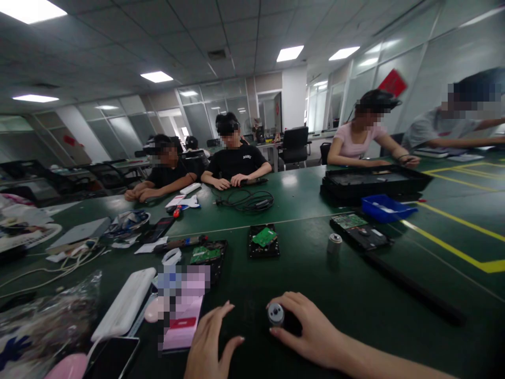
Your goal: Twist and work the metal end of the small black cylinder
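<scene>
In the head view, my right hand (305,326) is closed around a small silver cylinder (275,314), which looks like a little motor with a round hole in its top face. My left hand (215,342) is held to the left of it, thumb and fingers apart, with nothing between them. A second metal cylinder (335,242) stands upright farther off to the right. Straight ahead lies a black hard drive (255,251) with a loose green circuit board (264,237) on it. Another drive with a green board (205,255) lies behind my left hand, partly covered by a pink sheet (185,337).
A drive (366,237), a long black bar (414,288), a blue scoop-shaped tray (389,208) and black trays (374,184) lie right. A white power strip (124,302), phone (112,358), plastic bag (51,316) and electric screwdriver (185,242) crowd the left. Several people sit across the table.
</scene>
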Available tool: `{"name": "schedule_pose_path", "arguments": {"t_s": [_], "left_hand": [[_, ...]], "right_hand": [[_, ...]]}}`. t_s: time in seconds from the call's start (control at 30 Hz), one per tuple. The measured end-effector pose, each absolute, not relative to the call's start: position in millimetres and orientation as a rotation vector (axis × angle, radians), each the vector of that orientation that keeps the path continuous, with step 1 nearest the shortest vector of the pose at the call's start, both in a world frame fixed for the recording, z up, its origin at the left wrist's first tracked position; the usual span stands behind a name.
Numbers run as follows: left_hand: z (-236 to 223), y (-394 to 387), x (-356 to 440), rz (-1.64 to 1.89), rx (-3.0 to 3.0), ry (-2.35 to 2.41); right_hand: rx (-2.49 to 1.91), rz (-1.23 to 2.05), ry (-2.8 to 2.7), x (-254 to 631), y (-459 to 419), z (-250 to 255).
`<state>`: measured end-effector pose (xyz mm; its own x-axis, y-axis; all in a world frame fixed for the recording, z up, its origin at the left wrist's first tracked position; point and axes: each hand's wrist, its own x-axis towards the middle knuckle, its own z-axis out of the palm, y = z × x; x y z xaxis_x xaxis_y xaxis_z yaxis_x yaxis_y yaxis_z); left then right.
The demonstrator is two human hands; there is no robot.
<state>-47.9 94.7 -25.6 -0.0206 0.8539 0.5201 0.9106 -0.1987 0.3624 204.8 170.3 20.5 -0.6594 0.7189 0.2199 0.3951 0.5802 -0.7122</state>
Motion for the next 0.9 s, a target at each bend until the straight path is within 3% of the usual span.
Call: {"name": "schedule_pose_path", "arguments": {"t_s": [0.33, 0.63, 0.9], "left_hand": [[-34.5, 84.2, -65.2, -0.882, -2.115, -1.716], [22.0, 111.9, -0.8, -1.584, -2.357, -1.795], [15.0, 131.2, 32.5, -2.026, -2.527, -1.798]], "right_hand": [[-0.888, 0.889, -2.321, 205.0, 170.3, 25.1], [-0.85, 0.862, -2.314, 205.5, 171.4, 19.0], [-0.842, 0.841, -2.335, 203.4, 170.3, 18.3]]}}
